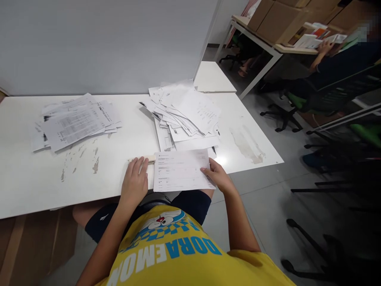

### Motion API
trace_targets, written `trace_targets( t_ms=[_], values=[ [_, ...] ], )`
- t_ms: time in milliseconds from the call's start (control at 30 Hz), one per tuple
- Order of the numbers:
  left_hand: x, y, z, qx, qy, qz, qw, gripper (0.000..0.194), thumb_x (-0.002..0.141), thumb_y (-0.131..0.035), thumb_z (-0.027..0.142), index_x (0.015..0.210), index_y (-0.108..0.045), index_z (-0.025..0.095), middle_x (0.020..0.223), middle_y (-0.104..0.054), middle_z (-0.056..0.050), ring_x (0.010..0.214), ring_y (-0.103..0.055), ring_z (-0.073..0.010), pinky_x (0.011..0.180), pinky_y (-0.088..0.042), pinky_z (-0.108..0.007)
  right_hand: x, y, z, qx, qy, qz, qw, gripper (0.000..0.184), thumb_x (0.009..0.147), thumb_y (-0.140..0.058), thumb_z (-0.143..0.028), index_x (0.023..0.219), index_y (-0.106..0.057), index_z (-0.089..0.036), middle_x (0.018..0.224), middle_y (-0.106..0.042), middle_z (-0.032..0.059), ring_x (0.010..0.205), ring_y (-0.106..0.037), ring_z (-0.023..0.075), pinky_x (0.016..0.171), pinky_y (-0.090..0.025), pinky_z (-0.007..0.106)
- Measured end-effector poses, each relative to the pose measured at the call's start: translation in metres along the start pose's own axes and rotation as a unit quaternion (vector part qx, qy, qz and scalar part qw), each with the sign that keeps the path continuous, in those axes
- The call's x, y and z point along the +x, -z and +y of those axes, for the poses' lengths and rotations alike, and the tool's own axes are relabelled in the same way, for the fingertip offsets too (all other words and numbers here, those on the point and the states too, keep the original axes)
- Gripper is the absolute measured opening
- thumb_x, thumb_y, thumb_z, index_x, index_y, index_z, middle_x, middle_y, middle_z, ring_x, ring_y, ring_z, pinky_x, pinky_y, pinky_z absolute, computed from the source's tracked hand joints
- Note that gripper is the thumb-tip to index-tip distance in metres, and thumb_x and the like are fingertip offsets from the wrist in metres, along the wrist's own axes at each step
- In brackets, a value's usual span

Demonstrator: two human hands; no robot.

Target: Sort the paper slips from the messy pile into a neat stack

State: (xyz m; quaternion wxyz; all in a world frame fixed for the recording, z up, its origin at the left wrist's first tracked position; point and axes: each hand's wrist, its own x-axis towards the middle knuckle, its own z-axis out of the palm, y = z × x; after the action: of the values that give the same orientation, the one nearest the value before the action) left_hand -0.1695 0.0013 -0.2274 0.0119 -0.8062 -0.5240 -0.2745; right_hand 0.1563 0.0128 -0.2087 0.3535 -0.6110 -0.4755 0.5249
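Observation:
A printed sheet of paper (180, 171) lies at the near edge of the white table (29, 174), overhanging it slightly. My right hand (218, 174) grips the sheet's right edge, thumb on top. My left hand (135, 180) lies flat with fingers apart, pressing on a pale ruler-like strip (150, 158) just left of the sheet. Behind the sheet is a loose heap of papers (184, 111). A second, flatter stack of printed papers (74, 123) sits at the far left of the table.
A grey partition wall (104, 43) stands behind the table. The tabletop has scuffed patches (247, 145). To the right, a person sits at another desk (268, 43) loaded with cardboard boxes (282, 16), among office chairs (297, 103). A cardboard box (26, 242) sits under my table.

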Motion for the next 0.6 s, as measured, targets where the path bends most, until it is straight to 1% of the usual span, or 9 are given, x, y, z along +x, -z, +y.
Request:
trace_targets(
  t_ms=[100, 167, 300, 400, 467, 600],
  values=[
    [0.004, -0.001, -0.002, -0.001, 0.012, -0.01, 1.0, 0.057, 0.09, -0.043, 0.014, 0.147, -0.043, 0.015, 0.139, -0.053, -0.018, 0.137, -0.041, -0.0343, 0.116, -0.036, -0.057, 0.002, -0.003, -0.002, 0.012, 0.006, -0.009, 1.0, 0.043, 0.079, -0.066, -0.034, 0.119, -0.061, -0.022, 0.116, -0.072, 0.0079, 0.11, -0.066, 0.0281, 0.095, -0.053, 0.047],
    [0.006, -0.001, -0.002, -0.007, 0.019, -0.015, 1.0, 0.057, 0.088, -0.044, 0.013, 0.146, -0.046, 0.016, 0.136, -0.055, -0.017, 0.134, -0.044, -0.0345, 0.114, -0.037, -0.057, 0.004, -0.005, -0.004, 0.008, 0.008, -0.01, 1.0, 0.043, 0.078, -0.067, -0.033, 0.12, -0.062, -0.022, 0.116, -0.072, 0.0077, 0.108, -0.066, 0.0279, 0.096, -0.053, 0.047],
    [0.008, -0.006, -0.005, -0.016, 0.027, 0.0, 1.0, 0.057, 0.086, -0.045, 0.01, 0.142, -0.051, 0.019, 0.132, -0.057, -0.017, 0.13, -0.046, -0.0339, 0.112, -0.039, -0.057, 0.007, -0.005, -0.004, 0.001, 0.015, -0.025, 1.0, 0.044, 0.078, -0.068, -0.033, 0.12, -0.064, -0.021, 0.117, -0.072, 0.0077, 0.11, -0.066, 0.0289, 0.096, -0.053, 0.048],
    [0.006, -0.013, -0.005, 0.011, 0.016, 0.018, 1.0, 0.055, 0.086, -0.044, 0.008, 0.139, -0.053, 0.017, 0.129, -0.059, -0.017, 0.129, -0.048, -0.0335, 0.113, -0.035, -0.058, 0.01, -0.005, -0.002, 0.009, 0.012, -0.037, 0.999, 0.046, 0.079, -0.067, -0.034, 0.123, -0.062, -0.021, 0.12, -0.071, 0.008, 0.11, -0.065, 0.0287, 0.098, -0.052, 0.049],
    [0.005, -0.017, -0.006, 0.029, 0.009, 0.024, 0.999, 0.054, 0.086, -0.042, 0.006, 0.137, -0.055, 0.017, 0.126, -0.061, -0.016, 0.127, -0.049, -0.0329, 0.112, -0.036, -0.057, 0.011, -0.005, -0.001, 0.016, 0.008, -0.042, 0.999, 0.048, 0.08, -0.067, -0.034, 0.125, -0.061, -0.022, 0.123, -0.07, 0.0083, 0.112, -0.065, 0.0288, 0.099, -0.051, 0.049],
    [0.005, -0.02, -0.005, 0.056, 0.005, 0.024, 0.998, 0.052, 0.086, -0.042, 0.006, 0.135, -0.057, 0.017, 0.126, -0.062, -0.016, 0.125, -0.051, -0.0331, 0.111, -0.036, -0.056, 0.013, -0.006, -0.001, 0.024, 0.012, -0.036, 0.999, 0.047, 0.079, -0.067, -0.034, 0.123, -0.062, -0.02, 0.123, -0.07, 0.009, 0.115, -0.063, 0.0298, 0.099, -0.051, 0.049]
  ],
)
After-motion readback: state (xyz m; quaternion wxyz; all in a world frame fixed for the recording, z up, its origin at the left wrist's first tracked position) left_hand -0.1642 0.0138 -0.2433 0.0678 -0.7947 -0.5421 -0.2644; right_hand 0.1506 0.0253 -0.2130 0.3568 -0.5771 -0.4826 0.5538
